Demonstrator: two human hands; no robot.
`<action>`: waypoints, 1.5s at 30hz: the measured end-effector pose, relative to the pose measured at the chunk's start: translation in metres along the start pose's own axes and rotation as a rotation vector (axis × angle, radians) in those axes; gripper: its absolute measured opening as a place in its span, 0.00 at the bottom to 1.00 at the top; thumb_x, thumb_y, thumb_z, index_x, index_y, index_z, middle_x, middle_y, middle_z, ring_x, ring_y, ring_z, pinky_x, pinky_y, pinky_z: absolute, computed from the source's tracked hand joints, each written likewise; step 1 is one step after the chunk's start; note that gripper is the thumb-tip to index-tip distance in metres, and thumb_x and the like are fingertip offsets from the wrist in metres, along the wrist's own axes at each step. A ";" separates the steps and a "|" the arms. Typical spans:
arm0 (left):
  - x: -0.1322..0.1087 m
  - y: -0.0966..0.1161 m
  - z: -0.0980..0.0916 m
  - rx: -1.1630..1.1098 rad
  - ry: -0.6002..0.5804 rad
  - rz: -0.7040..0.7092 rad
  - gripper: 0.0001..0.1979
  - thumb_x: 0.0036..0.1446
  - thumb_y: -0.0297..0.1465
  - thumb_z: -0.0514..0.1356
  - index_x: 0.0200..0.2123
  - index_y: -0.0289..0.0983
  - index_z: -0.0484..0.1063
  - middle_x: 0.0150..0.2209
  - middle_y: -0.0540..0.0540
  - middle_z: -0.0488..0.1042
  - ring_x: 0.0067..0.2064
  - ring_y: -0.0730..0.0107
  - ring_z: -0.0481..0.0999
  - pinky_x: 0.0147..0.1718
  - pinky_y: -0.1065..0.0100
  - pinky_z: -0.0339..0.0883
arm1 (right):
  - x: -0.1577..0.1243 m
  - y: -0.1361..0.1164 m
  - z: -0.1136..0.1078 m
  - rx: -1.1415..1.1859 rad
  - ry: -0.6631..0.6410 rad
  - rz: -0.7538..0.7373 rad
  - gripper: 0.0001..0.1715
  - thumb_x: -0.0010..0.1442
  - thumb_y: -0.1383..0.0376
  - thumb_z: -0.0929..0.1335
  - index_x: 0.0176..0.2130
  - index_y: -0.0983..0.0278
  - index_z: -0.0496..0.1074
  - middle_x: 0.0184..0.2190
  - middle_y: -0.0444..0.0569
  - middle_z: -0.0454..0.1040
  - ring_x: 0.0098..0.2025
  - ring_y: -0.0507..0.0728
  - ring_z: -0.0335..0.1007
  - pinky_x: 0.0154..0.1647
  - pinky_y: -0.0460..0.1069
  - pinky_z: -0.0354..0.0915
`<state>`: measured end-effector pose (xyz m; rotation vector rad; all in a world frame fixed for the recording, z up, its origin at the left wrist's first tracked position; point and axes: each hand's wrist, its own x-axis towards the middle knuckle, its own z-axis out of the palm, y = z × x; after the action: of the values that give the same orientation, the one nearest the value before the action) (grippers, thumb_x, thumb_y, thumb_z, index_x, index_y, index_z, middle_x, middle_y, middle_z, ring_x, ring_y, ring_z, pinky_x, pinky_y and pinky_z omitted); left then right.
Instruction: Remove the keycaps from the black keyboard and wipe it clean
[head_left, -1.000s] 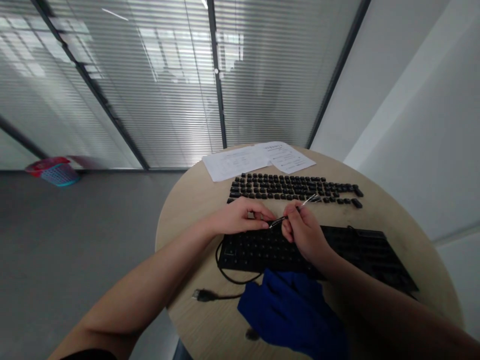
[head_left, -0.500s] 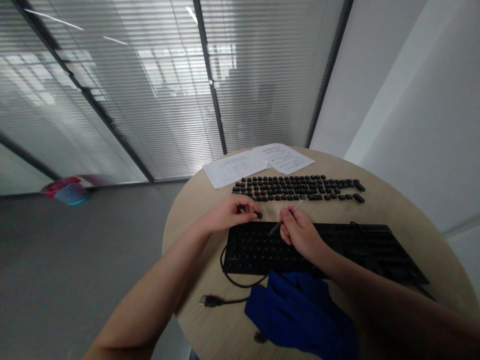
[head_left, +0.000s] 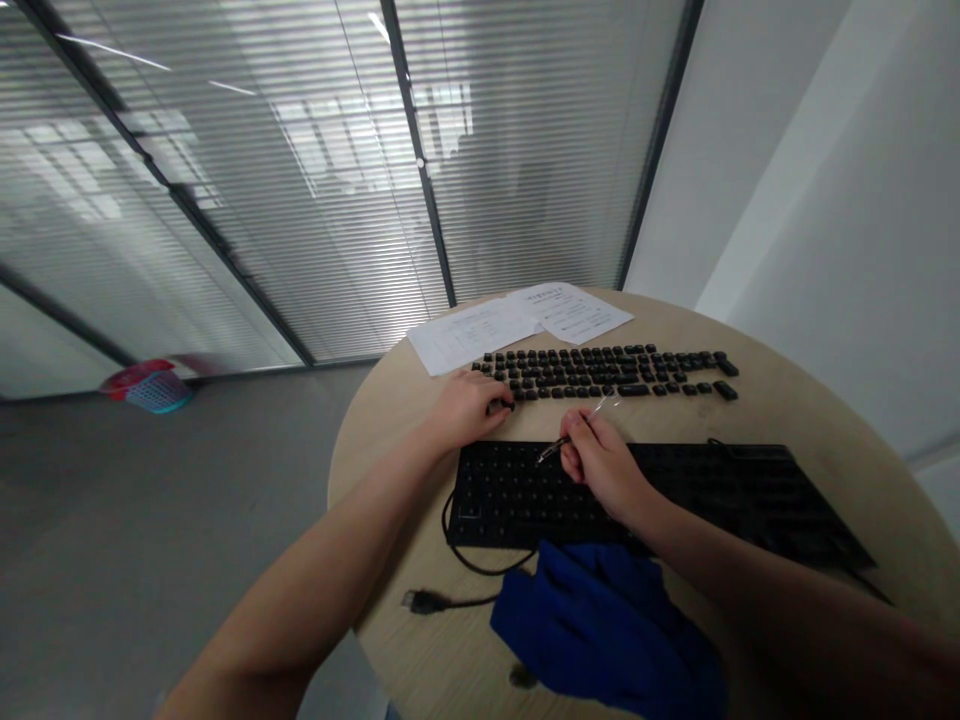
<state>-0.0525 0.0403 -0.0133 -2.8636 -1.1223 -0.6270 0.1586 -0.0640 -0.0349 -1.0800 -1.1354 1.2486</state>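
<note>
2 paper sheets [head_left: 480,333]: overlapping near the far edge of the round table [head_left: 435,660], behind the loose keycaps.
Loose keycaps [head_left: 607,379]: black, set out in rows between the sheets and the keyboard.
Blue cloth [head_left: 600,630]: crumpled against the keyboard's near edge, beside the right forearm, partly hiding the cable.
Cable [head_left: 487,572]: black, curving round the keyboard's near left corner, its USB plug [head_left: 426,601] lying left of the cloth.
Small dark object [head_left: 523,677]: at the cloth's left edge, too blurred to name.
Basket [head_left: 154,388]: red and blue, on the floor, well apart from the table.
Keyboard [head_left: 517,495]: black, between cloth and rows, bare switches showing on its left part; the right forearm crosses above it.
Left hand [head_left: 466,410]: just past the keyboard's far left corner, at the rows' left end, fingertips pinching 1 small black keycap [head_left: 501,406].
Right hand [head_left: 600,455]: above the keyboard, fingers curled round 1 thin tool [head_left: 553,448], its wire end pointing toward the rows.
</note>
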 end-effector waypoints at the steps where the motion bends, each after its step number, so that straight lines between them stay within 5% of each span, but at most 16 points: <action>1: 0.001 0.000 0.001 0.017 -0.017 0.006 0.05 0.57 0.30 0.65 0.38 0.41 0.79 0.36 0.47 0.82 0.42 0.58 0.78 0.44 0.58 0.66 | 0.000 0.000 0.000 0.006 0.000 0.000 0.37 0.53 0.31 0.68 0.31 0.61 0.64 0.15 0.33 0.59 0.15 0.46 0.55 0.15 0.43 0.52; 23: -0.003 -0.008 0.003 0.161 -0.119 -0.017 0.07 0.56 0.33 0.65 0.39 0.42 0.79 0.39 0.47 0.80 0.45 0.56 0.74 0.45 0.58 0.60 | -0.004 -0.003 -0.002 -0.005 -0.041 -0.019 0.33 0.55 0.34 0.69 0.31 0.60 0.63 0.15 0.34 0.58 0.15 0.48 0.55 0.15 0.44 0.53; 39: -0.006 -0.010 -0.003 0.024 0.007 -0.084 0.04 0.59 0.33 0.65 0.37 0.39 0.78 0.38 0.46 0.80 0.42 0.59 0.75 0.44 0.59 0.65 | -0.004 -0.001 -0.004 -0.008 -0.037 -0.033 0.30 0.58 0.38 0.69 0.31 0.60 0.64 0.16 0.35 0.59 0.16 0.49 0.55 0.16 0.44 0.55; 45: -0.016 0.011 -0.016 -0.117 0.077 -0.116 0.07 0.66 0.31 0.58 0.37 0.39 0.75 0.35 0.47 0.78 0.37 0.67 0.75 0.39 0.64 0.68 | -0.006 -0.001 -0.005 -0.044 -0.032 -0.047 0.32 0.58 0.36 0.68 0.30 0.60 0.65 0.15 0.36 0.59 0.16 0.49 0.56 0.16 0.45 0.55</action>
<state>-0.0613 0.0193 -0.0029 -2.8568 -1.2888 -0.8269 0.1637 -0.0696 -0.0343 -1.0629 -1.2114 1.2128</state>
